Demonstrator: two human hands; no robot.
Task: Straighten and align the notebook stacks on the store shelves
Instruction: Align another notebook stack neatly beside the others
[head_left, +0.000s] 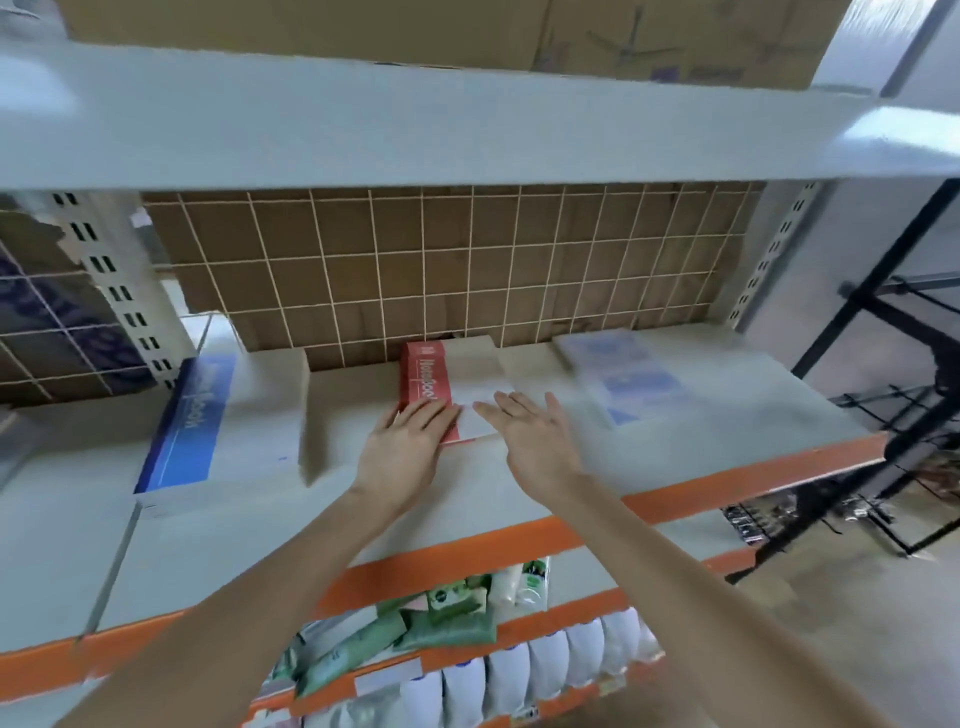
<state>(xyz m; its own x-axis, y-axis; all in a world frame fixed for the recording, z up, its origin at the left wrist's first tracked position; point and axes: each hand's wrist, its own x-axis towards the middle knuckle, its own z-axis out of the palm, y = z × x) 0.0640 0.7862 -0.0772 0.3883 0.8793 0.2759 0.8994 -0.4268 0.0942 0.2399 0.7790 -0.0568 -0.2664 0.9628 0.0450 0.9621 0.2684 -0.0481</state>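
so on this shelf (675, 457) I count three notebook stacks: a blue-banded stack (182, 431) out at about 9 o'clock, a red-banded stack (457, 384) dead centre, and a pale blue stack (623, 379) over at 2 o'clock, that last one smeared by motion blur so I can't read anything on it. Two hands in view, both with bare forearms coming up from 6 o'clock. The red one sits mid-shelf, back end close to the wire grid panel (441, 260), with a red strip down its left side carrying white "Notebook" lettering and a plain white cover to the right of that; it looks a bit skewed to the shelf edge. The left hand (410, 447) lies flat on the near left corner of that stack, fingers straight and together, pressing on the red strip. The right hand (535, 441) is spread flat too, fingers splayed toward 11 o'clock, fingertips over the white cover's near right corner, but I can't tell if they touch it. Neither hand grips anything. Below, at 6 o'clock, there are green packets (441, 618) and a row of white bottles (524, 670) on lower shelves with orange edging
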